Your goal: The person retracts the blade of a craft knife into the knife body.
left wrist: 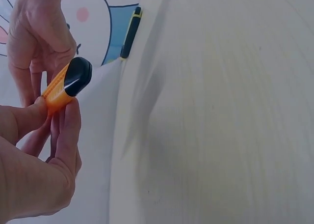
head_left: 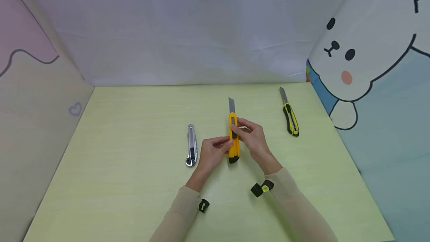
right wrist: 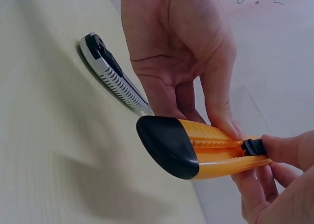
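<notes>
Both hands hold a yellow utility knife (head_left: 234, 148) with a black end cap, its blade (head_left: 231, 105) extended and pointing away from the person. The left hand (head_left: 212, 153) pinches the handle's lower part between thumb and fingers. Higher up, the right hand (head_left: 254, 139) grips the handle from the other side, its thumb on the black slider (right wrist: 254, 147). In the left wrist view the black end cap (left wrist: 78, 76) faces the camera, and the blade is hidden there. The knife is held above the table, over its shadow.
A silver utility knife (head_left: 191, 145) lies on the pale table (head_left: 127, 167) left of the hands. To the right lies a black and lime-green utility knife (head_left: 291, 119) with its blade out. A white cloth (head_left: 201, 29) hangs behind, and a printed cartoon panel (head_left: 386, 122) stands at the right.
</notes>
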Action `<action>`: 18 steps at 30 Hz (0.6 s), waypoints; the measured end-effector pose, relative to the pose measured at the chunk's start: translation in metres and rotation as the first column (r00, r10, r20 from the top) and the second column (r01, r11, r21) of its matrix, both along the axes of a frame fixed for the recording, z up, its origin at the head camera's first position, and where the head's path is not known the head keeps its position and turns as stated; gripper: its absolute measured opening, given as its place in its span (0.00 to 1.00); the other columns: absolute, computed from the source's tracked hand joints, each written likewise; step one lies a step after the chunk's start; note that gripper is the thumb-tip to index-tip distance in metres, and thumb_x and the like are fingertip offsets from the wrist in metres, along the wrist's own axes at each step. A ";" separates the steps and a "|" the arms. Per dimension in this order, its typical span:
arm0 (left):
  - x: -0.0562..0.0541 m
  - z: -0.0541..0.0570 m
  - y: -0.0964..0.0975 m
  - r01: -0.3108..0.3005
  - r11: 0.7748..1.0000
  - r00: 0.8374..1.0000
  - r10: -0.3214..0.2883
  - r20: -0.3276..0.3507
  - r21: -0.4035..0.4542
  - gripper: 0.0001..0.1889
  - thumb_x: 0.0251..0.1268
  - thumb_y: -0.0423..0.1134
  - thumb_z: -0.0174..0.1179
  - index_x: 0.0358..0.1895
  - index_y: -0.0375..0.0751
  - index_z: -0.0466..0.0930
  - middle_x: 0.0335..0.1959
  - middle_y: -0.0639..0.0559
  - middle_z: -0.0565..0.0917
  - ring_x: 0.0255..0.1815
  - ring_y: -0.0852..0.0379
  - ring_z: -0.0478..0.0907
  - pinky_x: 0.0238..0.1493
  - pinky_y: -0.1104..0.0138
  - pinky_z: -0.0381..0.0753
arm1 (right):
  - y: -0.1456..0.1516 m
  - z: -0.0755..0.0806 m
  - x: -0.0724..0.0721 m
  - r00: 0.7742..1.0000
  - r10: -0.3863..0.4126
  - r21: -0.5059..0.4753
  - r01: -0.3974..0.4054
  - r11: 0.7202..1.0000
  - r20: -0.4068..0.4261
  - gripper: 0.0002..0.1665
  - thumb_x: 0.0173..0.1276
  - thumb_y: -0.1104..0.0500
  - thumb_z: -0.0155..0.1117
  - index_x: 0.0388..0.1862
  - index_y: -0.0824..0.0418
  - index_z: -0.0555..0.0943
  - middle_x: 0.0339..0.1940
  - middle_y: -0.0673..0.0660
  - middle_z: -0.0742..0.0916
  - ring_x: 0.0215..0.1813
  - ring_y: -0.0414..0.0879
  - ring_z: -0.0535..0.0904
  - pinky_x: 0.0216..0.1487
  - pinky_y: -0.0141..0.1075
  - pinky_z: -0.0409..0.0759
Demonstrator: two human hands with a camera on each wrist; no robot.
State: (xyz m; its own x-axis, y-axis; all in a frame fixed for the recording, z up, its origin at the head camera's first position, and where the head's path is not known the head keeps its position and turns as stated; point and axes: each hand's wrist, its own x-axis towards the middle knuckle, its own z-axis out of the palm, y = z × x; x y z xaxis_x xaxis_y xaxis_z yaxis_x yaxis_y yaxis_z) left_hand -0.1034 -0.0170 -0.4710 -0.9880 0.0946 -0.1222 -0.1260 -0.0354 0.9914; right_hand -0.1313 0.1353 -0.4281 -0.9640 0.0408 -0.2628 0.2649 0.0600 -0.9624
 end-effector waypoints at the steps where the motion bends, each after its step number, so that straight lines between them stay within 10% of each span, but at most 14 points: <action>1: 0.000 0.000 0.000 0.000 1.000 1.000 0.000 0.002 0.006 0.14 0.69 0.34 0.68 0.53 0.28 0.86 0.46 0.36 0.89 0.38 0.48 0.88 0.41 0.57 0.89 | 0.000 0.000 0.000 1.000 0.003 0.000 -0.003 1.000 -0.003 0.26 0.73 0.57 0.70 0.68 0.61 0.80 0.55 0.58 0.83 0.47 0.46 0.82 0.55 0.36 0.84; 18: -0.002 0.000 -0.002 0.006 0.999 1.000 -0.006 0.011 0.048 0.14 0.69 0.33 0.68 0.53 0.27 0.86 0.45 0.34 0.89 0.37 0.50 0.88 0.39 0.64 0.88 | 0.004 -0.004 0.000 0.998 0.059 0.000 -0.059 0.998 -0.024 0.30 0.73 0.60 0.68 0.73 0.62 0.75 0.61 0.61 0.80 0.51 0.47 0.79 0.58 0.33 0.82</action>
State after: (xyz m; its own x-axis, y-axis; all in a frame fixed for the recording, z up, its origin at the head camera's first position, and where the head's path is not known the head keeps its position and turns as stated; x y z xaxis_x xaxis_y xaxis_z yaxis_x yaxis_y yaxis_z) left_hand -0.1053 -0.0186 -0.4714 -0.9859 0.1066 -0.1287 -0.1376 -0.0817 0.9871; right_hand -0.1312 0.1391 -0.4325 -0.9708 -0.0165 -0.2395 0.2377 0.0741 -0.9685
